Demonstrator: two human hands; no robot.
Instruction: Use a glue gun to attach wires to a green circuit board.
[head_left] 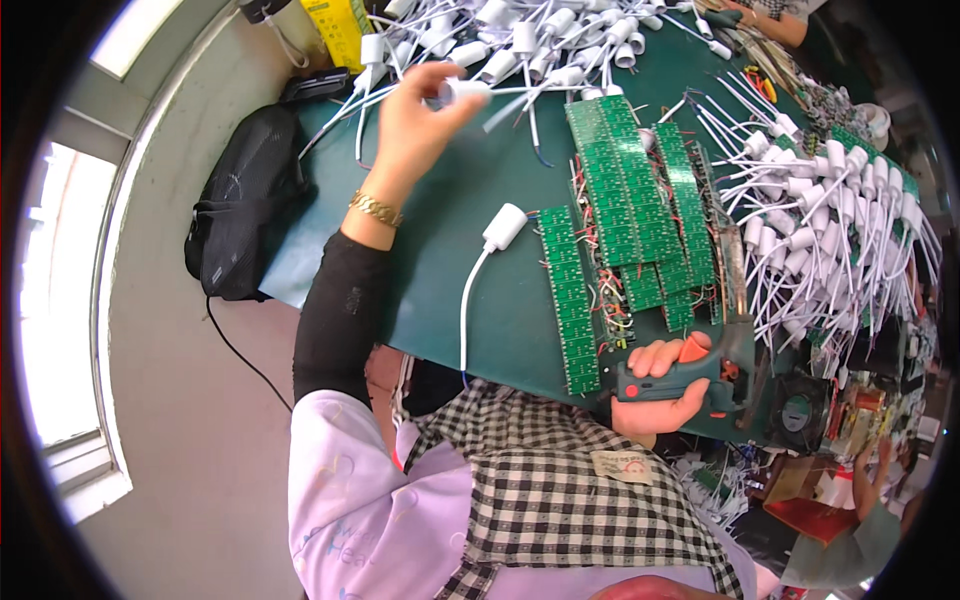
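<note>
My left hand (pixel 425 115) is raised over the far left part of the table. Its thumb and fingers pinch a white cylindrical lamp holder (pixel 465 93) with a lead, slightly blurred by motion. Near the front edge, my right hand (pixel 665 405) wraps round the dark teal grip of a soldering gun (pixel 730 375) with an orange trigger. Beside it lies a long green circuit board strip (pixel 568 300). One white cylindrical holder (pixel 504 226) touches that strip's far end, its white cable curving toward me. More green circuit boards (pixel 625 180) are stacked just to the right.
Loose white cabled holders (pixel 540 40) are heaped at the far side. Another heap (pixel 820 220) sits on the right. A black bag (pixel 245 210) lies at the left table edge, near a yellow box (pixel 340 30). Other people's hands (pixel 780 25) show at far right.
</note>
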